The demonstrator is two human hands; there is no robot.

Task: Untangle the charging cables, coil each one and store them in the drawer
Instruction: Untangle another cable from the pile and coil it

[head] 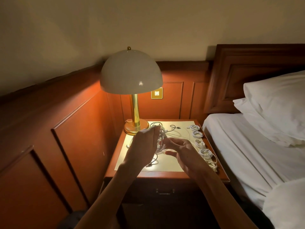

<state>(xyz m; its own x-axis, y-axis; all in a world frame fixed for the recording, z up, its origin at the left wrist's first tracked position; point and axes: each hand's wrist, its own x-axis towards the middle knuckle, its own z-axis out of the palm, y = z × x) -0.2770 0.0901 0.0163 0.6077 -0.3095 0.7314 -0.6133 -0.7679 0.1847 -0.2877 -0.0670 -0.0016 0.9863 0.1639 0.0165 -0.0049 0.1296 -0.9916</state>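
The drawer (165,190) sits below the lamp (131,71), in the front of the nightstand. It is closed, so its contents cannot be seen; a small metal handle is at its centre.

The tabletop (128,162) is reddish wood with a smooth, pale, glossy inlay. The lamp has a cream dome shade on a polished brass stem and a round base.

In front of the lamp base, the left hand (143,146) stands upright with its grip straight and pressed together. Loops of the thin white cable (160,138) lie against its fingers. The right hand (183,152) is beside it, its grip curled and pinching the same loops.

Right of the lamp, five coiled cables (200,143), white and roughly round, lie in a row along the edge nearest the bed (239,146). A loose dark cable (173,128) lies between the lamp base and that row.
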